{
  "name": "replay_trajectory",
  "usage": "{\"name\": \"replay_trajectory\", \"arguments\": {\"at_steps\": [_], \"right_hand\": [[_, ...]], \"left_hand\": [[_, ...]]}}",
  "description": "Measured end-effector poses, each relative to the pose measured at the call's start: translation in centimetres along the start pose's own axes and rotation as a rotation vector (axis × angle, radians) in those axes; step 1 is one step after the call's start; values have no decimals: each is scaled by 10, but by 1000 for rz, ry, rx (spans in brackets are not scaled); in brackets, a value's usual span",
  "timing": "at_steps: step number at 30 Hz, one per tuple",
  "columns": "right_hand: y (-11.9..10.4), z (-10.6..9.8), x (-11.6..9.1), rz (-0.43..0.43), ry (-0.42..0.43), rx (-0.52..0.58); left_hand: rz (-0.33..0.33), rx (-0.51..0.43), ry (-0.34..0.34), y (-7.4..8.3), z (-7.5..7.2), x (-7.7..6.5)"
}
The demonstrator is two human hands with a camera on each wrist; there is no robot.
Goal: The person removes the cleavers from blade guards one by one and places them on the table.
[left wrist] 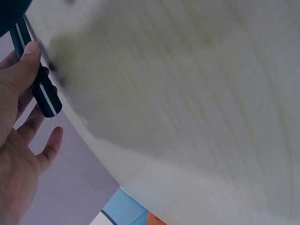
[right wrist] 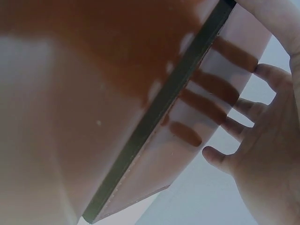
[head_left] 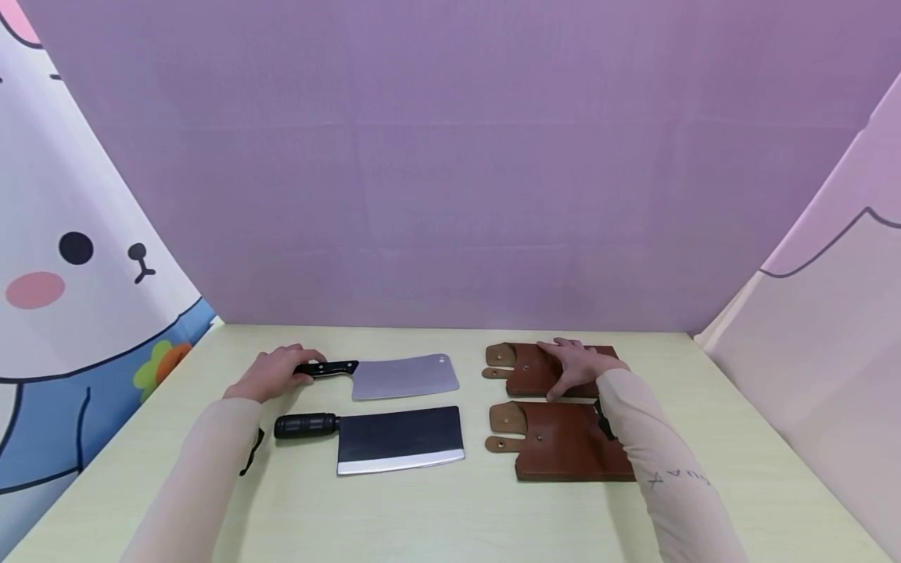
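Note:
My left hand (head_left: 276, 373) pinches the black handle (left wrist: 46, 97) of the farther cleaver (head_left: 404, 377) between thumb and fingers. That cleaver's plain grey blade points right, with a small hole near its tip. Nearer lies a second cleaver (head_left: 401, 439), with a dark blade, a bright cutting edge and a ribbed black handle. My right hand (head_left: 579, 366) spans the farther brown leather sheath (head_left: 524, 383), thumb at the near edge and fingers at the far edge. In the right wrist view the fingertips meet its rim. A second sheath (head_left: 563, 453) lies nearer, partly under the right forearm.
Everything lies on a pale wood-grain table (head_left: 422, 516). A purple cloth wall (head_left: 450, 172) rises along the back edge. Cartoon-printed panels stand at the left (head_left: 91, 313) and right (head_left: 831, 336). Each sheath has a tan flap and a snap strap at its left end.

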State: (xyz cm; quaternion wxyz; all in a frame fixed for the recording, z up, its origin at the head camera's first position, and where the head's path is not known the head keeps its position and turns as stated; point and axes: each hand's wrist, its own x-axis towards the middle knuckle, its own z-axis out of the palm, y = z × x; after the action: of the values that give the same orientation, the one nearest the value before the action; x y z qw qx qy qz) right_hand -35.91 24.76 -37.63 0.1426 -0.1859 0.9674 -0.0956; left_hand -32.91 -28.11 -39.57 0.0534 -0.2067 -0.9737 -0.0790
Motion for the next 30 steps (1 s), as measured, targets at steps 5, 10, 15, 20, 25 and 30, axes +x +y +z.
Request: {"name": "replay_trajectory", "arguments": {"at_steps": [5, 10, 15, 20, 25, 30], "right_hand": [[1, -1, 0, 2, 1, 13], [1, 0, 0, -2, 3, 7], [2, 1, -1, -17, 9, 2], [1, 0, -4, -34, 25, -2], [1, -1, -6, -54, 47, -19], [1, -5, -11, -86, 90, -36]], "left_hand": [[-2, -2, 3, 0, 1, 1], [-9, -4, 2, 1, 3, 1], [-17, -2, -6, 2, 3, -1], [-19, -12, -14, 4, 0, -4], [-12, -6, -20, 4, -5, -7], [-6, 2, -16, 1, -10, -10]]}}
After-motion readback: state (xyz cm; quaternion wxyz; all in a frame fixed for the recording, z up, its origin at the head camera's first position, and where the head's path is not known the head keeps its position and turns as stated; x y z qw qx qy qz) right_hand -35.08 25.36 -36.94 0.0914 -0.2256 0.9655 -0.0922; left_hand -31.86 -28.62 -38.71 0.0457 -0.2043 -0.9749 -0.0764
